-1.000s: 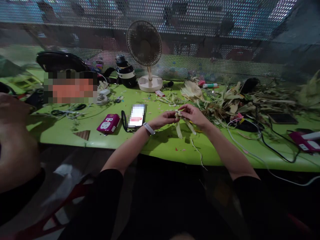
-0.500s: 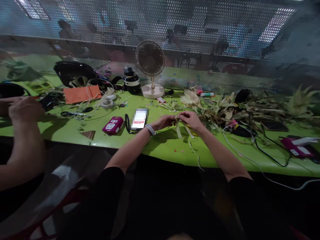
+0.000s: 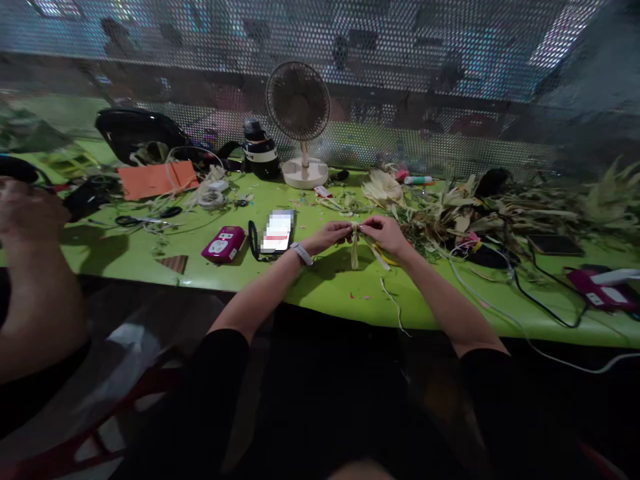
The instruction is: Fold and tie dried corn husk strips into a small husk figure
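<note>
Pale husk strip [image 3: 355,253], near husk pile [image 3: 463,215], above counter [image 3: 320,287]; left hand [image 3: 330,235] and right hand [image 3: 385,233] close together, both pinching it. Uneven tug might split it lengthwise; slack pinch might let it slip loose.

Dim light leaves soft shadows on the green table [image 3: 333,288], while the phone screen [image 3: 279,235] glows, partly pixelated.
</note>
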The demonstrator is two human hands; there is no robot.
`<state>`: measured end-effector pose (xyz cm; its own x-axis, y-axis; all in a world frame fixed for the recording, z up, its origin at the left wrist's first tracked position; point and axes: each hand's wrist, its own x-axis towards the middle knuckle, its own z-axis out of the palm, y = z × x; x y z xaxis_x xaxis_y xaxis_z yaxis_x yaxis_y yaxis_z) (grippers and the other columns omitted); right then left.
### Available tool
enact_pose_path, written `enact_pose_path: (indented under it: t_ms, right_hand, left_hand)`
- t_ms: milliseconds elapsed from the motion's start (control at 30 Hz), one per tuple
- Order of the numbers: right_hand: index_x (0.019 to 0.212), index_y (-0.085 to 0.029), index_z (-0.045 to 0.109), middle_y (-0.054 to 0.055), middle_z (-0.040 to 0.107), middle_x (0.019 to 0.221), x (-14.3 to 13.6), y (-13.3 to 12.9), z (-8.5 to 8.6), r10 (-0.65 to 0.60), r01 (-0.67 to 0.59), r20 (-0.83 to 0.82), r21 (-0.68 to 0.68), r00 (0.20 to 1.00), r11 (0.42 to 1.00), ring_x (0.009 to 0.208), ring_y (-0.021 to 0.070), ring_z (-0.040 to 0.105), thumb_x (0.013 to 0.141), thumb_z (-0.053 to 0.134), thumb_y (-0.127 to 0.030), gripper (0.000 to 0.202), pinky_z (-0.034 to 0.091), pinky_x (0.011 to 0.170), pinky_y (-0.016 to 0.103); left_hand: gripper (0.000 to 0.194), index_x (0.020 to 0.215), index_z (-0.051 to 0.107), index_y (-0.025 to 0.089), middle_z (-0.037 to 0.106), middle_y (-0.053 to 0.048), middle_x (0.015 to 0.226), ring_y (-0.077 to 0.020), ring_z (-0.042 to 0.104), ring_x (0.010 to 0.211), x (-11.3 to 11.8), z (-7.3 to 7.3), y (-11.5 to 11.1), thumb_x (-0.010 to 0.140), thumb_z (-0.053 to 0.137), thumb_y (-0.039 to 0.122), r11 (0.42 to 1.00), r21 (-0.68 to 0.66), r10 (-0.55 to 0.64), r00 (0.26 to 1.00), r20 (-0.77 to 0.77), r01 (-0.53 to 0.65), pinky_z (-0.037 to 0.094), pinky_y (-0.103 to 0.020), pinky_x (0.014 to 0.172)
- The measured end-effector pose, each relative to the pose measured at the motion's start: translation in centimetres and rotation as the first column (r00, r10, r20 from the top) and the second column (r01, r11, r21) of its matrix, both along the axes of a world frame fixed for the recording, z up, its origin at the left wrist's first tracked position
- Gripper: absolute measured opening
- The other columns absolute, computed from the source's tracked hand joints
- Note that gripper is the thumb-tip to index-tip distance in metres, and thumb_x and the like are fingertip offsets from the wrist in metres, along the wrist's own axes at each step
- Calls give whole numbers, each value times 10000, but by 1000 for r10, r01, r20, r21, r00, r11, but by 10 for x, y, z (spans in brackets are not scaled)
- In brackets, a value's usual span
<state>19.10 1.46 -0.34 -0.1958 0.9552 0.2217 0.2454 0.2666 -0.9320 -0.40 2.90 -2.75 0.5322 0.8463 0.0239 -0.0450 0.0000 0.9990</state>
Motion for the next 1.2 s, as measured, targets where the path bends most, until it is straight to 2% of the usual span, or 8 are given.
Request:
enact_pose_path:
  t_ms: [100,200,333,433,633,867,1067,1200]
  right_hand:
    - [741,-166,715,43,697,723,3,4,-2,37,-37,18,5,999,999,675,159,585,619,768,-515,374,477,704,324]
    - [756,-169,724,41,704,727,5,6,-3,57,-57,25,12,998,998,667,155,584,637,762,-495,349,480,697,320]
    - [792,-166,727,42,713,764,6,6,-3,40,-42,48,41,998,998,696,155,609,675,752,-395,258,493,719,316]
    - [787,-155,741,50,722,759,6,4,-2,31,-33,72,24,997,999,701,160,622,701,735,-338,202,500,718,315]
    - [805,-156,750,45,728,742,7,4,-1,51,-51,39,-23,998,998,651,144,612,702,740,-317,191,511,678,302]
    - [740,-166,707,21,698,672,6,5,1,21,-23,-28,-68,999,997,599,125,590,642,785,-333,209,517,633,287]
    - [718,-164,700,9,677,630,7,5,4,28,-35,-47,-150,999,988,574,115,578,623,802,-295,192,499,610,274]
    - [723,-158,675,1,655,626,6,2,6,11,-15,-28,-134,1000,991,565,109,567,647,772,-243,149,486,600,268]
  left_hand:
    - [283,886,689,132,613,14,659,-48,469,527,1,0,0,828,728,407,999,45,18,999,-41,-16,274,-195,494]
    - [241,877,661,130,619,25,660,-46,521,544,2,1,1,809,756,341,996,55,63,998,3,-64,338,-183,518]
    - [261,848,554,160,624,56,661,-48,581,552,4,3,0,784,783,267,993,42,106,991,81,-110,426,-177,564]
    - [268,799,516,158,619,57,641,-43,588,536,5,4,-1,793,774,231,990,61,124,991,55,-127,414,-163,538]
    - [217,779,550,136,617,49,666,-38,587,556,4,7,-1,786,763,173,987,97,125,991,47,-129,466,-173,592]
    - [113,868,607,117,674,9,741,-71,652,647,0,11,-3,808,696,81,990,100,100,995,-6,-99,504,-223,702]
    - [149,905,628,110,710,-20,791,-88,674,697,-1,9,-2,791,723,103,993,112,50,999,-20,-47,522,-246,740]
    - [225,919,622,114,718,-28,805,-88,672,701,-1,6,-1,771,775,184,993,111,31,1000,-2,-31,535,-248,740]
